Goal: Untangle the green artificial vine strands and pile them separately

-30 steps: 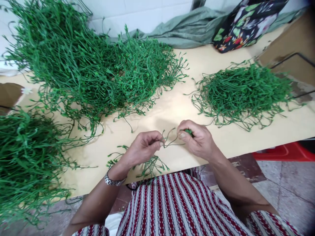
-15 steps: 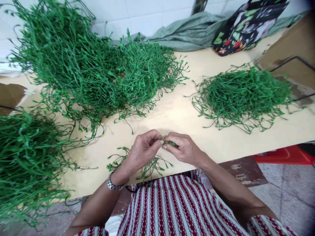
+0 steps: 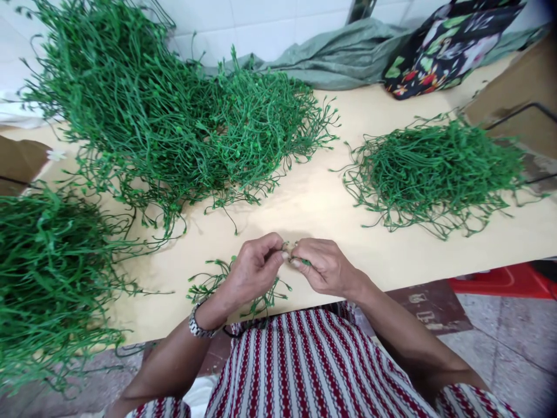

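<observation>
My left hand, with a metal watch at its wrist, is closed in a pinch near the table's front edge. Its fingertips almost meet those of my right hand, which is also closed. A bit of green stem shows between the right thumb and fingers; most of it is hidden. What the left fingertips pinch looks like a thin stem end, too small to make out well. Below and behind the left hand, a few loose green stems with budded tips spread over the table; I cannot tell whether the hand holds any.
A large heap of green stems fills the back left of the table. More lie in a left pile and a right pile. A floral bag, green cloth and cardboard stand behind.
My fingertips have drawn slightly apart, with a small gap now between the two hands. Less of the green stem shows at my right hand. The view has shifted a little.
</observation>
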A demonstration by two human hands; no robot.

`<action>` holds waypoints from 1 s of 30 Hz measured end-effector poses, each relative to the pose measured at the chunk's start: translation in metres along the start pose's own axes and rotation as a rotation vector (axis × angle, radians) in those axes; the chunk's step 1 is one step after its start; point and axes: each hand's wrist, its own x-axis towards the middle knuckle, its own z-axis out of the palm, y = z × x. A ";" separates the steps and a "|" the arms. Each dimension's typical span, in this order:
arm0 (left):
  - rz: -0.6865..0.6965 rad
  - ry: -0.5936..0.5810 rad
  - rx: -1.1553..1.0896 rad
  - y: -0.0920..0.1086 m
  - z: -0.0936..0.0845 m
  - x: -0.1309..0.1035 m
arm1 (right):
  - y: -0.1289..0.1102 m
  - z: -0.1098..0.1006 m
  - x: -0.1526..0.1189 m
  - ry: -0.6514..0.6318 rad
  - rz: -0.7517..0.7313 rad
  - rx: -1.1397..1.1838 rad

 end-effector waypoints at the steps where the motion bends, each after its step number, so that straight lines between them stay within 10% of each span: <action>1: 0.005 0.011 -0.005 0.000 0.000 -0.001 | 0.000 0.000 0.000 0.008 -0.005 0.006; 9: 0.014 -0.169 0.029 0.010 -0.010 0.004 | 0.000 0.007 -0.003 0.110 0.091 0.071; 30: 0.270 -0.277 0.157 0.005 -0.003 0.000 | 0.000 -0.009 0.001 -0.248 -0.030 0.261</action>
